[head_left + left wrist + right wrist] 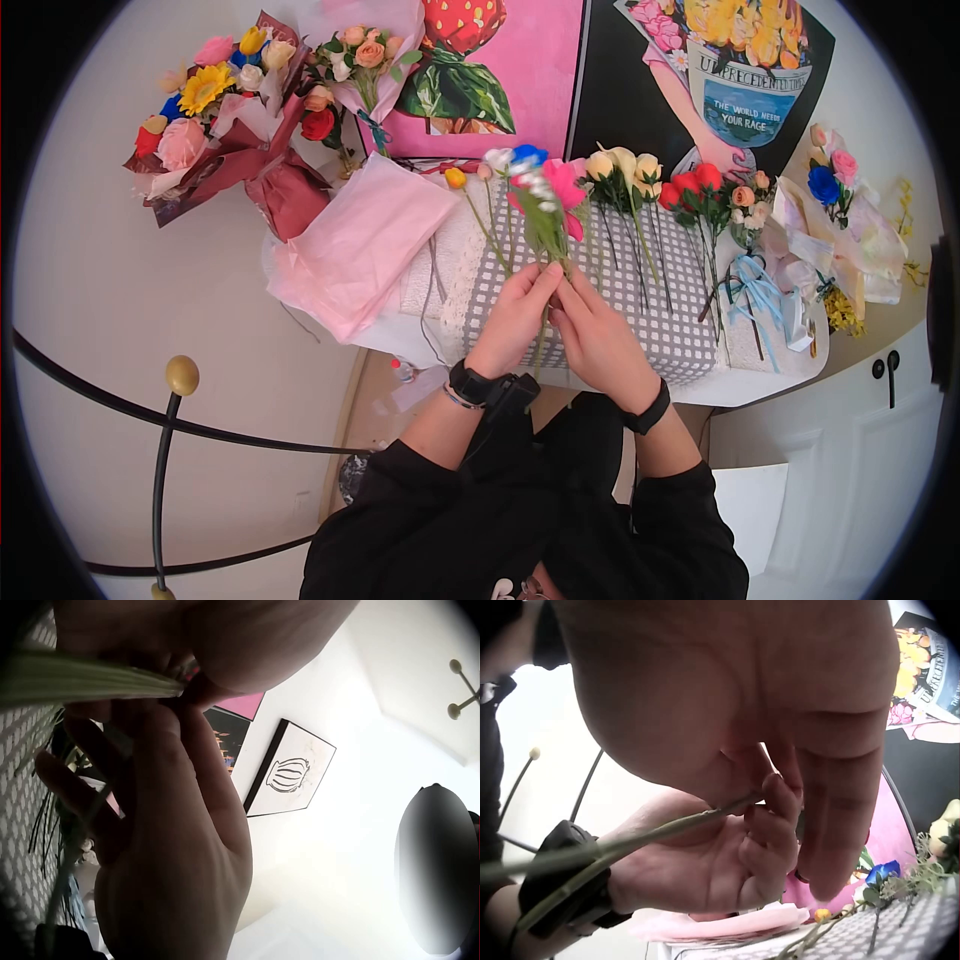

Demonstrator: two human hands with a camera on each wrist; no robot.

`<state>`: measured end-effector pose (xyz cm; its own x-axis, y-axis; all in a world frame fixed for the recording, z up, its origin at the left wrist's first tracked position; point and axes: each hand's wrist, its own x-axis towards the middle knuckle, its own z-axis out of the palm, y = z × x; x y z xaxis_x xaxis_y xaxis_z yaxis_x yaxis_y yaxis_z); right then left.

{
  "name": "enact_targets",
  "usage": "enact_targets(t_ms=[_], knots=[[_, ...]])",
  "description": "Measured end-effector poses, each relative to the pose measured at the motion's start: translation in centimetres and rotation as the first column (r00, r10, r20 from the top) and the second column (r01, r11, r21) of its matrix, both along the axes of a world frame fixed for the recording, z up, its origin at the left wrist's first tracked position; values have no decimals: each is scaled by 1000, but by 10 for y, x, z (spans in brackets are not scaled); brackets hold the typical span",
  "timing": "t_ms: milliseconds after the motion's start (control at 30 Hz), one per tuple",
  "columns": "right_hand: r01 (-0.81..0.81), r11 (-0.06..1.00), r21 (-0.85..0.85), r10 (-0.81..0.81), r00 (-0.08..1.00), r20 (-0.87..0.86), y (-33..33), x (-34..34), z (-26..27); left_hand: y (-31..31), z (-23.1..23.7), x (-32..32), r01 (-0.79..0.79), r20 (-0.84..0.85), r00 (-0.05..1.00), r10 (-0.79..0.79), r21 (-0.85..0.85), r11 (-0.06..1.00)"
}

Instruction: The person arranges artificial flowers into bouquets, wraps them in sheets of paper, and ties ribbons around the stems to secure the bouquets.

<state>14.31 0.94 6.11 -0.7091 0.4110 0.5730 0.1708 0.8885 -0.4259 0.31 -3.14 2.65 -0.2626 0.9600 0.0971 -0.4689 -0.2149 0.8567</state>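
Observation:
Both hands meet over the front of the table around a slim bunch of green flower stems [547, 240] topped with small white blossoms, blurred in the head view. My left hand [515, 318] pinches the stems, its curled fingers [769, 851] showing in the right wrist view. From the other side my right hand [605, 335] holds them between thumb and fingers. Long stem ends [630, 841] stick out below the grip. Just behind, a blue flower [530, 154] and a pink flower [568, 185] overlap the bunch in the head view.
On the checked cloth [680, 330] lie cream flowers [625, 165] and red flowers [690, 185]. Pink wrapping paper [365, 240] covers the table's left part. A wrapped bouquet [215, 130] stands at the far left, and blue ribbon [757, 285] lies at the right.

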Motion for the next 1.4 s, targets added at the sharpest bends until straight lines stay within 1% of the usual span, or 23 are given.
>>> enact_targets(t_ms=[67,133,167,233,267,333,367,433,467,533,667,833,867,933,1000,1067,1133,1167,1233,1267,1333,1367,1400], knots=[[5,1000,1,-5,1000,-19,-5,2,-3,-3,2,9,-44,34,998,44,-13,999],[11,989,-145,-21,998,-67,-9,1,-14,-2,1,13,-83,67,994,85,-28,996],[12,989,-146,-22,997,-69,-14,0,-22,-1,-1,14,-143,109,984,143,-8,990],[-50,896,-442,-74,963,-259,-27,-1,-37,-1,1,13,-202,150,969,198,11,979],[-50,896,-441,-75,962,-263,-33,1,-39,-4,5,9,-240,160,959,236,10,971],[-58,651,-757,-45,992,-114,-40,3,-43,-3,6,7,-317,172,935,310,18,948],[-59,649,-759,-47,992,-117,-36,3,-53,-2,5,6,-315,168,936,308,16,949],[-254,561,-788,174,967,-188,-31,-2,-69,0,3,4,-373,211,911,354,56,926],[-254,558,-790,169,967,-191,-34,-1,-65,-1,3,3,-369,207,913,352,52,928],[-139,298,-944,80,990,-120,-38,0,-50,-3,4,-2,-338,234,922,308,99,936],[-137,313,-940,111,988,-108,-29,-5,-50,-8,9,-22,-296,200,942,270,109,949],[-218,188,-958,82,975,-206,-22,-14,-47,-16,18,-46,-324,165,937,309,74,943],[-218,187,-958,86,975,-206,-21,-17,-49,-17,15,-53,-291,175,947,269,115,950],[-278,176,-944,-28,958,-287,-19,-23,-52,-20,18,-59,-320,143,941,306,90,943],[-299,174,-938,-53,949,-312,-15,-27,-48,-22,19,-64,-346,110,935,338,68,936],[-319,172,-932,-79,938,-336,-13,-31,-41,-26,19,-70,-376,102,925,366,115,919],[-376,118,-919,-130,912,-390,-11,-34,-30,-32,22,-79,-412,91,910,404,115,904],[-376,121,-919,-128,912,-390,-8,-37,-30,-35,25,-82,-448,80,894,442,114,887],[-355,350,-867,-83,910,-407,-1,-44,-34,-39,27,-87,-491,68,871,486,96,866],[-357,353,-865,-83,909,-408,2,-48,-34,-42,28,-90,-498,59,867,495,72,864],[-256,673,-694,-128,884,-450,5,-58,-31,-49,26,-97,-505,50,863,502,49,862],[-258,674,-692,-126,883,-451,9,-61,-26,-52,22,-100,-503,54,864,500,38,864],[-86,806,-586,-152,926,-346,14,-63,-20,-55,19,-102,-501,59,865,499,26,865]])
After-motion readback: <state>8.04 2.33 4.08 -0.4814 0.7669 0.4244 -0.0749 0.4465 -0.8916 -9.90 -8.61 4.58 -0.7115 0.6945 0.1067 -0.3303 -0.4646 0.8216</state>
